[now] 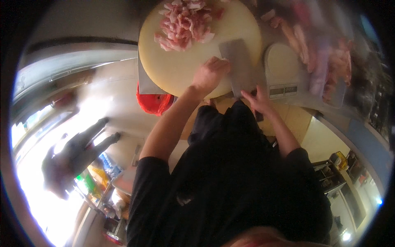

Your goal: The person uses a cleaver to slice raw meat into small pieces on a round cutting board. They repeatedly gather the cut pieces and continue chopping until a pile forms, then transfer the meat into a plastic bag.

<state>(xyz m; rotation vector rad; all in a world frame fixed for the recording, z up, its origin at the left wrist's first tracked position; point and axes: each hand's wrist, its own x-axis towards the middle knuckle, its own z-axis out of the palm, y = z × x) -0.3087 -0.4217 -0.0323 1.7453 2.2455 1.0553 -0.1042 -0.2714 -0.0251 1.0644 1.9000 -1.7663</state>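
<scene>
My right hand grips a cleaver by its handle, low at the near right edge of a round, pale cutting board. The broad grey blade lies flat to my view, reaching out over the board's right side. My left hand is above the board with curled fingers, its fingertips at the blade's left edge. A small pale bit shows by those fingertips; whether they pinch it is unclear. Farther out on the board sits a heap of sliced raw pink meat, apart from both hands.
Right of the board stands a weighing scale. Beyond it, blurred pieces of raw meat lie along the counter. A red lined bin is below the board's left corner. Another person is at the bright opening on the left.
</scene>
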